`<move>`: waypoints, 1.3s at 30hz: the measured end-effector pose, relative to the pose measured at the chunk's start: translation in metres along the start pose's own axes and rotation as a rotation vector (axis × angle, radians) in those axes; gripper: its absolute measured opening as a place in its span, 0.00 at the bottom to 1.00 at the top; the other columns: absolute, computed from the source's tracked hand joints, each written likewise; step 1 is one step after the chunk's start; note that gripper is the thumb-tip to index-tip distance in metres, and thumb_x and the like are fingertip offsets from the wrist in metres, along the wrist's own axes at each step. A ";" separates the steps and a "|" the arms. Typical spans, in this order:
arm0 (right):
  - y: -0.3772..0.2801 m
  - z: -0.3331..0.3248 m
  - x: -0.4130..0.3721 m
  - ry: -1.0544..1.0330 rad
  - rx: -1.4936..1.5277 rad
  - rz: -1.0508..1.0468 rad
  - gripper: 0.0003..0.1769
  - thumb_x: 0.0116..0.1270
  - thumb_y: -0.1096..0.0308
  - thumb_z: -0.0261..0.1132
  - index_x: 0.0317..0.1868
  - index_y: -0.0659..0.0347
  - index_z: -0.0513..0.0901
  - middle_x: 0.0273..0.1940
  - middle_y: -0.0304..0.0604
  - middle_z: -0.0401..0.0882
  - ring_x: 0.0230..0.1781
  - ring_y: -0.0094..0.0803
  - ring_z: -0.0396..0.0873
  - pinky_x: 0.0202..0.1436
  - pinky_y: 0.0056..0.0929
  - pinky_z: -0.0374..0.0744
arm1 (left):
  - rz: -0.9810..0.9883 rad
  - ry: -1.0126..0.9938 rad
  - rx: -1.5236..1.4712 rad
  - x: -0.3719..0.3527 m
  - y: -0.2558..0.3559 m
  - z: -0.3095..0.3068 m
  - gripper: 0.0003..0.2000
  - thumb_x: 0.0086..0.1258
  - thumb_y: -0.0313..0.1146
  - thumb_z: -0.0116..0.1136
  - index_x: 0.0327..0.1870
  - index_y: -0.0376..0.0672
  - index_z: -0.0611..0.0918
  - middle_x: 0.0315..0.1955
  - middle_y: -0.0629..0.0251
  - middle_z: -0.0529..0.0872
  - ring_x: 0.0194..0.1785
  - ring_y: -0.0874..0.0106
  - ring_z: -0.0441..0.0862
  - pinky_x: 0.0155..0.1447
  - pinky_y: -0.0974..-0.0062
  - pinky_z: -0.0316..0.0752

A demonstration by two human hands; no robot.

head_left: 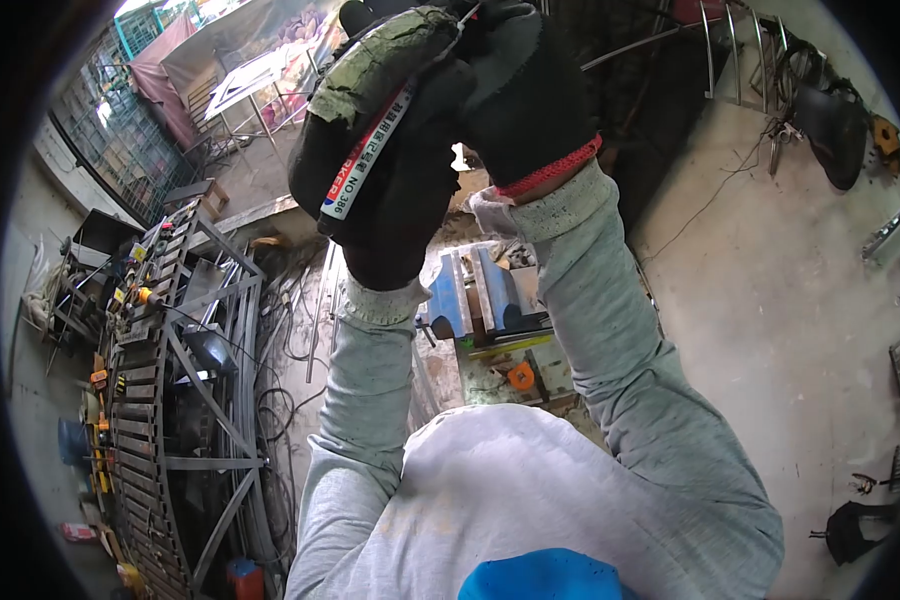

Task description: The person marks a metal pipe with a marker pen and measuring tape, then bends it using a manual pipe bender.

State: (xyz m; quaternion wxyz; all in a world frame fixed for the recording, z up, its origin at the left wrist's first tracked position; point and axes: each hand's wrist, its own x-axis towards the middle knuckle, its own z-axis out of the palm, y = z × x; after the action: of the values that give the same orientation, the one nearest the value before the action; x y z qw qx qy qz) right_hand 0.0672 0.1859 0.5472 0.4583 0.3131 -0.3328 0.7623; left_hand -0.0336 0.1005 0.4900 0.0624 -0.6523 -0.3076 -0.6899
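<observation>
Both of my hands are raised close to the camera in dark gloves. My left hand (395, 200), its glove's thumb side worn grey-green, is closed around a white and red marker (370, 150) printed "NO.386". The marker slants, its lower end sticking out beside the palm. Right against the marker's upper end is my right hand (520, 90), in a glove with a red knitted cuff. Its fingers are curled and partly cut off by the frame's top; what they grip I cannot tell. A thin light sliver (465, 18) shows between the hands.
Below my arms, a blue bench vise (475, 290) stands near an orange tape measure (521, 376). On the left is a slatted metal rack (145, 420) with tools, beside long metal bars (242, 350). Cables lie on the floor. Tools hang along the right wall.
</observation>
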 end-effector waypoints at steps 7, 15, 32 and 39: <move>-0.005 -0.020 0.033 0.022 -0.055 -0.023 0.08 0.83 0.71 0.47 0.49 0.61 0.73 0.69 0.51 0.72 0.77 0.50 0.68 0.80 0.62 0.69 | 0.158 0.274 -0.140 -0.005 -0.014 0.009 0.15 0.74 0.21 0.63 0.60 0.28 0.82 0.52 0.53 0.91 0.52 0.67 0.90 0.63 0.70 0.82; 0.001 -0.005 0.010 0.055 -0.122 -0.044 0.08 0.84 0.70 0.47 0.50 0.62 0.73 0.69 0.51 0.72 0.77 0.50 0.68 0.80 0.62 0.69 | 0.076 0.099 -0.341 -0.004 -0.004 0.006 0.16 0.76 0.19 0.60 0.63 0.29 0.81 0.51 0.51 0.91 0.51 0.67 0.91 0.54 0.71 0.87; 0.006 0.022 -0.019 0.104 -0.031 0.010 0.08 0.84 0.71 0.44 0.51 0.63 0.70 0.69 0.48 0.71 0.78 0.51 0.67 0.81 0.63 0.69 | -0.257 -0.076 -1.201 -0.014 -0.041 -0.010 0.36 0.85 0.55 0.32 0.78 0.29 0.66 0.74 0.39 0.72 0.75 0.48 0.73 0.83 0.51 0.60; 0.007 0.019 -0.019 0.060 0.046 0.020 0.11 0.83 0.68 0.47 0.55 0.63 0.73 0.70 0.50 0.71 0.77 0.52 0.68 0.79 0.63 0.70 | -0.190 -0.184 -1.680 -0.009 -0.061 -0.011 0.38 0.84 0.57 0.33 0.79 0.29 0.64 0.76 0.38 0.69 0.78 0.46 0.70 0.85 0.49 0.55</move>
State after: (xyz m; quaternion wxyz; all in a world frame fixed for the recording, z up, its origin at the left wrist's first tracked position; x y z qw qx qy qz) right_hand 0.0717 0.1592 0.5417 0.4532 0.2973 -0.3045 0.7833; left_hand -0.0715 0.1413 0.4614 -0.5260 -0.5068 0.2496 -0.6357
